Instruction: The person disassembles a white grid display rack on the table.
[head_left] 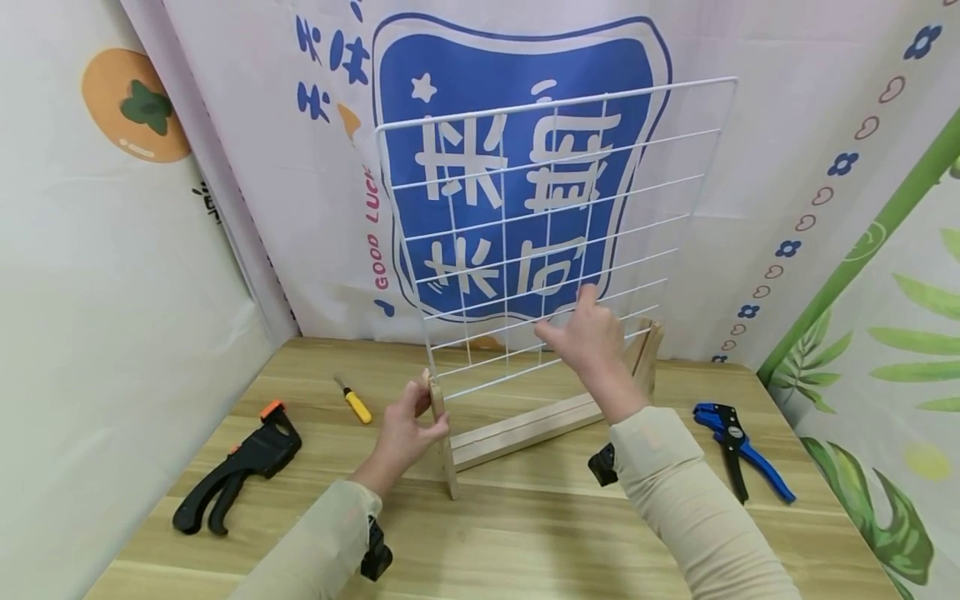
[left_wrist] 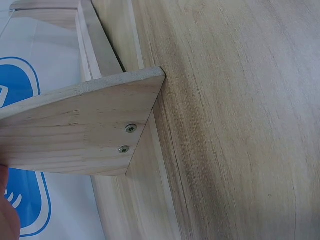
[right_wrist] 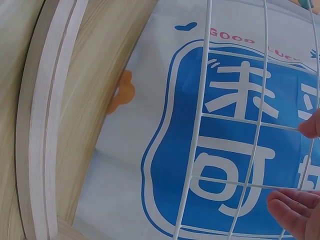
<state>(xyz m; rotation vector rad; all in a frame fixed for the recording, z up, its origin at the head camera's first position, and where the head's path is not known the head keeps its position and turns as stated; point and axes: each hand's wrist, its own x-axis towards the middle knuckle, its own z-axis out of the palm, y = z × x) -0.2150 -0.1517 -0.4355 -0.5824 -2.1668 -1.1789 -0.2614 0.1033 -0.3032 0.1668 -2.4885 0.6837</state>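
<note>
A white wire grid panel (head_left: 555, 104) stands upright over a wooden frame. That frame has a grooved bottom rail (head_left: 525, 427) between a left side board (head_left: 448, 462) and a right side board (head_left: 649, 354). My left hand (head_left: 401, 429) grips the top of the left board between thumb and fingers, beside the grid's lower left corner. Two hex-socket screws (left_wrist: 131, 128) show on that board in the left wrist view. My right hand (head_left: 594, 337) holds the lower middle wires of the grid. In the right wrist view, the grid's lower edge (right_wrist: 200, 115) is apart from the rail (right_wrist: 42, 125).
On the wooden table (head_left: 525, 533), a black clamp (head_left: 243, 467) with orange tips and a yellow-handled screwdriver (head_left: 357, 406) lie at the left. Blue-and-black wire strippers (head_left: 738, 446) lie at the right. A printed curtain (head_left: 322, 250) hangs behind the table.
</note>
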